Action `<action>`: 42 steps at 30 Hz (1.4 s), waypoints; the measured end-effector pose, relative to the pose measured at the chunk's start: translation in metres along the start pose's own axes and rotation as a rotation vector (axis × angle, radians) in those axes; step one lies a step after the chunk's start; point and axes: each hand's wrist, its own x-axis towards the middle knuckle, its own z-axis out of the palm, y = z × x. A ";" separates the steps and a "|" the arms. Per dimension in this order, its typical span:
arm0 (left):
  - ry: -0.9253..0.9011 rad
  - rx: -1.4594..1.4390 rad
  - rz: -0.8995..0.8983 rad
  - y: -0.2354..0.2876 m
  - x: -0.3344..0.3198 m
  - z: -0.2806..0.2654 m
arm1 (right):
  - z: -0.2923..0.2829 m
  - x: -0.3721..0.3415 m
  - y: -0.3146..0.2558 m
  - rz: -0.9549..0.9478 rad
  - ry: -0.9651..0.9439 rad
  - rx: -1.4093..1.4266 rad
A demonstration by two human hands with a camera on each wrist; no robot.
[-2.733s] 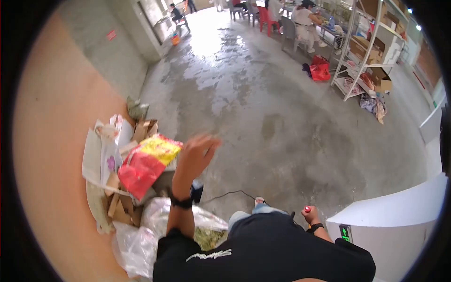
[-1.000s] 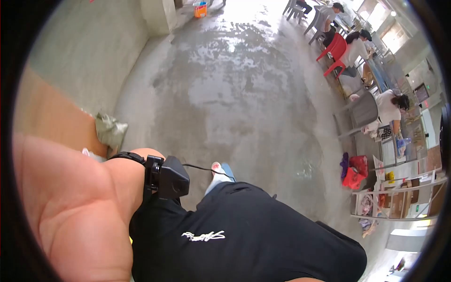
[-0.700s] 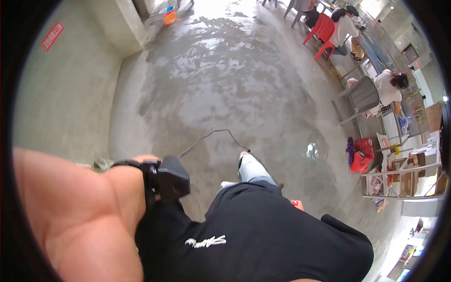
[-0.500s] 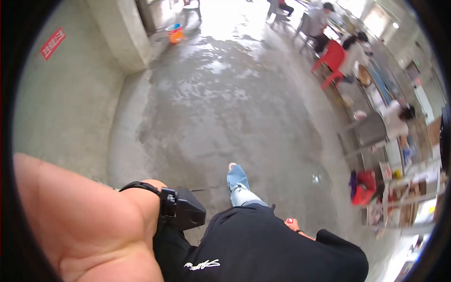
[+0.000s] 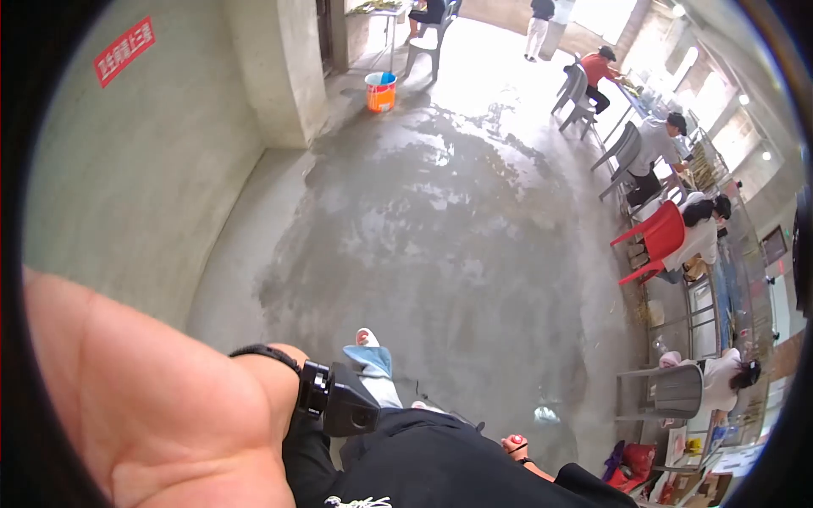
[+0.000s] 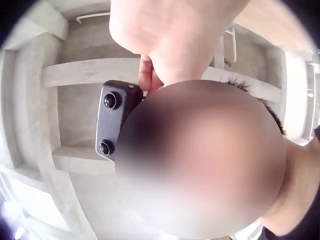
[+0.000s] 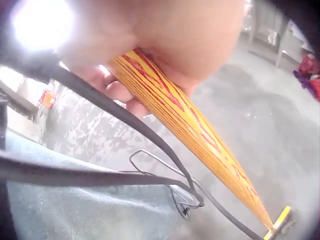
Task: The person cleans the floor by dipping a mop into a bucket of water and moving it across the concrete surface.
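Note:
My left hand is raised close beside the head camera, its palm and wrist filling the lower left of the head view. In the left wrist view, its fingers reach the upper edge of the black head camera; the fingertips are partly hidden. Low at my right side, my right hand grips a long pole. The right wrist view shows this pole, yellow with red streaks, slanting down toward the floor. At its far end is a narrow yellow head, partly cut off by the frame edge.
Wet patches cover the concrete floor. A long worktable with seated people, grey chairs and a red chair lines the right. An orange bucket stands by the pillar. A dark cable hangs near the pole.
My left hand has gone from in front of me, near the heap of bags, up to the head camera. The head view has swung and tilted up, showing more of the far room; my legs have stepped.

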 end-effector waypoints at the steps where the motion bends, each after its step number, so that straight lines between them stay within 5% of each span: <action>1: 0.013 -0.015 0.013 -0.013 -0.009 0.010 | 0.005 0.017 -0.022 -0.054 0.014 -0.141; 3: 0.015 -0.027 0.018 -0.058 -0.027 0.025 | 0.022 0.043 -0.049 -0.120 0.028 -0.281; 4: 0.015 -0.030 -0.003 -0.087 -0.032 0.031 | 0.027 0.068 -0.032 -0.133 0.002 0.018; 8: 0.034 -0.070 -0.046 -0.187 -0.055 0.049 | 0.064 0.123 -0.083 -0.127 0.038 -0.005; 16: -0.019 -0.180 -0.081 -0.339 -0.120 0.168 | 0.157 0.202 -0.177 -0.115 -0.031 -0.065; 19: -0.030 -0.511 -0.287 -0.395 -0.198 0.175 | 0.175 0.261 -0.228 -0.101 0.255 -0.110; 23: -0.387 -0.339 -0.377 -0.490 -0.301 0.194 | 0.153 0.346 -0.347 -0.160 0.780 -0.130; 25: -0.540 -0.260 -0.682 -0.534 -0.360 0.201 | 0.122 0.415 -0.366 -0.391 0.999 -0.075; 27: -0.688 -0.167 -0.980 -0.565 -0.398 0.203 | 0.104 0.420 -0.480 -0.301 1.072 -0.106; 29: -0.742 -0.110 -1.024 -0.594 -0.432 0.195 | 0.065 0.470 -0.532 -0.432 1.179 -0.163; 31: -0.799 -0.045 -1.102 -0.614 -0.453 0.186 | 0.058 0.490 -0.620 -0.424 1.176 -0.055; 35: -0.844 0.142 -1.221 -0.669 -0.506 0.206 | 0.071 0.538 -0.770 -0.577 0.844 0.432; 38: -0.949 0.177 -1.180 -0.714 -0.535 0.233 | 0.125 0.544 -0.888 -0.620 0.672 0.478; 42: -1.110 -0.044 -1.404 -0.787 -0.616 0.258 | 0.202 0.549 -1.049 -0.869 0.361 0.365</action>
